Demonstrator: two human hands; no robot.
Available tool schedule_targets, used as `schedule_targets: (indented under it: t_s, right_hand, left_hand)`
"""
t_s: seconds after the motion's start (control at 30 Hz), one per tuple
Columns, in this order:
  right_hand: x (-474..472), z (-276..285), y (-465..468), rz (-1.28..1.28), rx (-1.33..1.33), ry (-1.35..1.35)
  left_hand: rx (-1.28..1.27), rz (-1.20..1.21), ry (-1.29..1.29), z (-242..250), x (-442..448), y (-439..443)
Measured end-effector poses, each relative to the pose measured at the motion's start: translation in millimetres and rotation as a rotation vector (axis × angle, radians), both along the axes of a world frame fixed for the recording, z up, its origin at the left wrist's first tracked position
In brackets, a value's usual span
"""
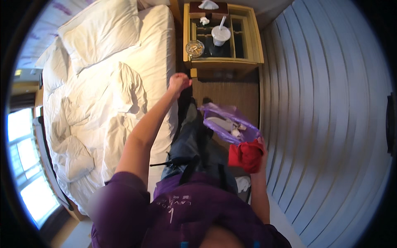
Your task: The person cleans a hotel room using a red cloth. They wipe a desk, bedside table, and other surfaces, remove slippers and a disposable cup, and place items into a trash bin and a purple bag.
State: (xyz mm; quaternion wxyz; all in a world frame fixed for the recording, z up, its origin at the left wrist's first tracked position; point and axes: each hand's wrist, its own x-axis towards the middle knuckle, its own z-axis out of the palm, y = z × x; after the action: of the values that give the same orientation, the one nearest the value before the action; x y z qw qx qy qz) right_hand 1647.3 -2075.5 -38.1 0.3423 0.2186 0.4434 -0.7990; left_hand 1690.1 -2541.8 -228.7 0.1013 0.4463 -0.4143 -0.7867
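Note:
My left hand (180,83) is stretched forward over the bed's edge, its fingers curled in, and nothing shows in it. At the right, my right hand (262,145) grips the rim of a translucent purple plastic bag (245,131) and a folded red cloth (249,156); its fingers are mostly hidden. The bag hangs spread at the top, with white and pale pieces of refuse inside. Beyond both hands stands a wooden nightstand (256,59) with a glass top. It holds a lidded plastic cup (220,35) with a straw, a glass ashtray (194,48) full of cigarette butts and a crumpled tissue (204,20).
A bed (158,62) with a rumpled white duvet (102,121) and pillows (99,34) lies along the left. A tissue box (208,9) sits at the back of the nightstand. A ribbed panel wall (322,108) rises close on the right. Brown floor (229,93) shows between bed and wall.

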Motion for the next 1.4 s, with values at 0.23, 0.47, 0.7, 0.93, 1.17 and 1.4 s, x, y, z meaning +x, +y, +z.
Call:
schedule_targets:
  t_s: [0.23, 0.47, 0.7, 0.93, 1.17, 1.4]
  right_hand:
    - [-19, 0, -63, -0.157, 0.087, -0.002]
    - [-52, -37, -108, -0.237, 0.023, -0.032]
    - [-71, -96, -103, -0.222, -0.086, -0.110]
    - [-46, -155, -79, -0.195, 0.211, -0.130]
    - [-5, -159, -15, -0.386, 0.124, -0.254]
    - [42, -199, 52, -0.617, 0.189, -0.273]
  left_hand:
    - [-0.228, 0.125, -0.286, -68, -135, -70]
    - [-0.326, -0.105, -0.234, -61, -140, -96]
    - [-0.266, -0.645, -0.003, 27, -106, -32]
    - [-0.267, -1.339, -0.252, 20, -113, 127]
    - [-1.099, -2.064, 0.075, -76, -115, 263]
    - [-0.899, -1.970, -0.429, -102, -84, 361]
